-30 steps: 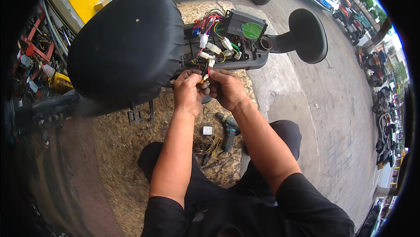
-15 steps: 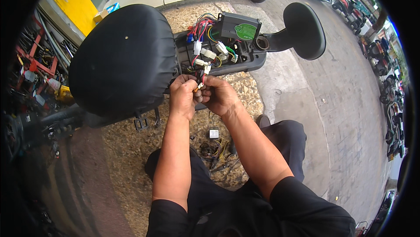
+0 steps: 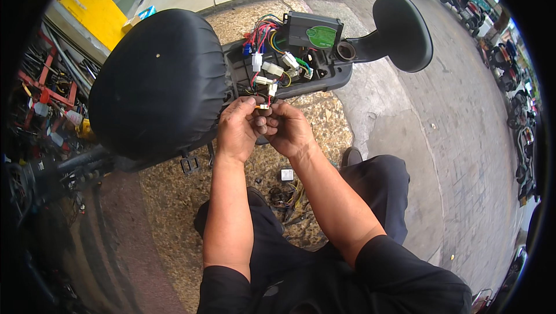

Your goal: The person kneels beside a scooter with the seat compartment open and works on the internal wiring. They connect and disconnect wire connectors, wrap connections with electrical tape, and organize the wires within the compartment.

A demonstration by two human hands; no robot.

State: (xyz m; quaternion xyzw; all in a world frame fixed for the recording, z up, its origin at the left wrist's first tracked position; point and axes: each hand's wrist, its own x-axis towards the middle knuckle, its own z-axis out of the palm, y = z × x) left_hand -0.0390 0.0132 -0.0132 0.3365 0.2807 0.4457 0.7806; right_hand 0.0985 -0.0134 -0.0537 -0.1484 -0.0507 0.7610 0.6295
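Between my two hands is a small white wire connector (image 3: 264,106) with thin red and yellow-orange wires. My left hand (image 3: 237,127) pinches it from the left side. From the right, my right hand (image 3: 291,129) closes its fingertips around the connector and its wires. Just beyond my fingers, several white plugs (image 3: 263,80) on coloured wires lie in the open bay of an electric scooter (image 3: 324,84). A black controller box (image 3: 313,31) with a green label stands on edge at the far side of that bay. My fingers partly hide the connector.
To the left is the scooter's large black seat (image 3: 159,82); its black backrest (image 3: 403,33) rises at the right. A small white square box (image 3: 286,174) and a tangle of wires (image 3: 284,201) lie on the ground between my legs. Metal parts crowd the far left.
My hands have turned slightly, and the connector now lies more level between my fingertips. The whole view has shifted a little.
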